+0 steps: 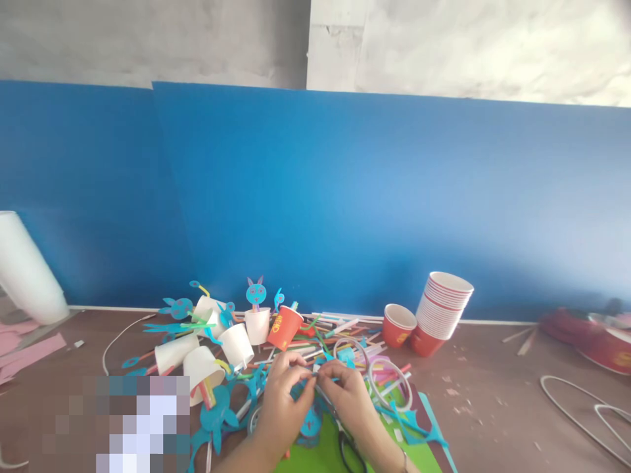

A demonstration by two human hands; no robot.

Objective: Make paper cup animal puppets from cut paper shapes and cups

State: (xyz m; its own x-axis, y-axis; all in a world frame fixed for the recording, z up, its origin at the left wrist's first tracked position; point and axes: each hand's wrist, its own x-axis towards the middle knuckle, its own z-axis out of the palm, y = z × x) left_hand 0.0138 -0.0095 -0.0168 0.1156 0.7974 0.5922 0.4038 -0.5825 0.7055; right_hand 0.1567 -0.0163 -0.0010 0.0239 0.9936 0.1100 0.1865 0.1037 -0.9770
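Note:
My left hand [288, 394] and my right hand [348, 397] meet over the middle of the table, fingertips pinched together. Between them shows a small whitish piece [316, 370], too small to name surely. Black-handled scissors [349, 450] lie partly hidden under my right hand. Below my hands, a blue paper animal face [311, 424] rests on a green sheet [315, 456]. Two rolls of tape, one a clear ring [405, 399], sit just past my right hand. Blue paper scraps [417, 427] and many coloured straws [345, 326] surround my hands.
White paper cups [236, 345] with blue paper figures on straws crowd the left, beside a red cup [284, 327]. At right stand a tall cup stack [444, 309] and another red cup [398, 325]. A blue panel [345, 197] rises behind. White cable [582, 401] lies far right.

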